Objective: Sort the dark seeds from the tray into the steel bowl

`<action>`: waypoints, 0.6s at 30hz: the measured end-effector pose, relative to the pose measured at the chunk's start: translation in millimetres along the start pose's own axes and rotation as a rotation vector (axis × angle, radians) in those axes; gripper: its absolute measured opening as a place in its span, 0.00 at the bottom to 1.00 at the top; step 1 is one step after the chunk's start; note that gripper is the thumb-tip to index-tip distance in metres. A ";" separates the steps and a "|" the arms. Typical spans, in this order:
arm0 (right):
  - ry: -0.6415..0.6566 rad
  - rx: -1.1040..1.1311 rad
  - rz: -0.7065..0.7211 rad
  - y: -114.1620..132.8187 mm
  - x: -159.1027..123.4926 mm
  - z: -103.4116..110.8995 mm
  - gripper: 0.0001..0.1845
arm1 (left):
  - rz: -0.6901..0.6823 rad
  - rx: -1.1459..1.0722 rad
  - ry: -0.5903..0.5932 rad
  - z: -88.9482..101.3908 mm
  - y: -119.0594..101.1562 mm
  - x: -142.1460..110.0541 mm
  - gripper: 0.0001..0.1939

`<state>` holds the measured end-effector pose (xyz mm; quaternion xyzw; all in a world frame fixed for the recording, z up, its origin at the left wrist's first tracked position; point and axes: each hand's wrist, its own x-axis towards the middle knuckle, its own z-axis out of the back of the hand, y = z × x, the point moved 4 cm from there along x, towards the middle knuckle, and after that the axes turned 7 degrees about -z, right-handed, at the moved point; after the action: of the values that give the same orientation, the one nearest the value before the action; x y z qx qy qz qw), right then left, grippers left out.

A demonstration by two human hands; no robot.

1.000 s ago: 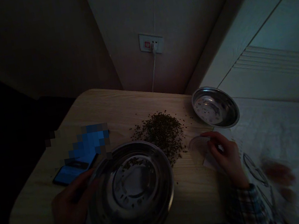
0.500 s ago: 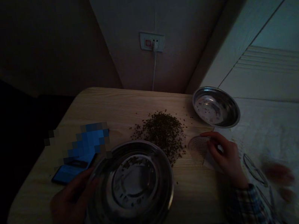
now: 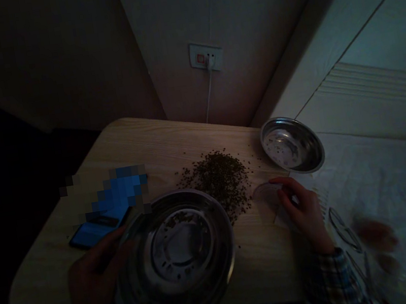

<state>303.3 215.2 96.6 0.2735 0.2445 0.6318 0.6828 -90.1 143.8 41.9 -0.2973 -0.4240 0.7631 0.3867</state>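
My left hand [image 3: 96, 279] grips the left rim of a shiny steel bowl [image 3: 217, 232], tilted above the front of the table. A few dark seed-like grains lie in its bottom. Beyond the bowl, a loose pile of small dark grains [image 3: 224, 177] spreads over the wood. To the right of the pile, my right hand [image 3: 307, 215] pinches a thin clear plastic piece [image 3: 266, 194] with a rounded edge. Its exact kind is unclear in the dim light. The plastic is close to the pile's right edge.
A second steel bowl [image 3: 308, 148] stands at the back right corner of the light wooden table [image 3: 147, 137]. On the left lies a phone [image 3: 102, 229] with a lit screen. Thin looped items [image 3: 344, 230] lie on the pale surface at right. A plugged-in socket [image 3: 215, 57] is on the wall.
My right hand and the plastic piece have shifted very slightly left and up. The left hand, its bowl and the grain pile look almost unchanged.
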 end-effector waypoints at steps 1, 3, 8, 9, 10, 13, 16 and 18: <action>0.006 0.002 -0.002 0.2 0.0 -0.7 0.14 | -0.004 -0.006 0.002 -0.3 -1.4 -0.5 0.22; 0.020 0.010 0.000 1.2 -0.2 -2.4 0.14 | -0.013 -0.012 0.013 -0.8 -3.9 -1.3 0.22; 0.026 0.026 0.002 1.6 0.3 -2.8 0.14 | -0.001 -0.012 0.004 -0.8 -3.4 -0.7 0.23; 0.017 0.022 -0.002 0.7 0.6 -1.9 0.14 | -0.001 -0.008 -0.005 -0.6 -2.3 -0.2 0.23; 0.006 0.018 -0.005 -0.4 0.9 -0.9 0.14 | -0.003 -0.002 -0.017 -0.4 -1.1 0.3 0.23; -0.022 0.010 -0.004 -3.1 1.7 0.6 0.14 | 0.002 0.010 -0.024 -0.5 2.2 1.0 0.23; 0.004 0.023 0.012 -2.3 1.9 -3.0 0.14 | 0.005 -0.014 -0.001 -1.3 2.7 0.8 0.23; 0.039 0.037 0.017 -0.8 1.7 -6.1 0.15 | -0.004 -0.009 -0.003 -0.9 1.7 0.6 0.23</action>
<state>299.8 217.2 91.6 0.2757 0.2670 0.6383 0.6673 -90.3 144.1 39.9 -0.2972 -0.4287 0.7606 0.3864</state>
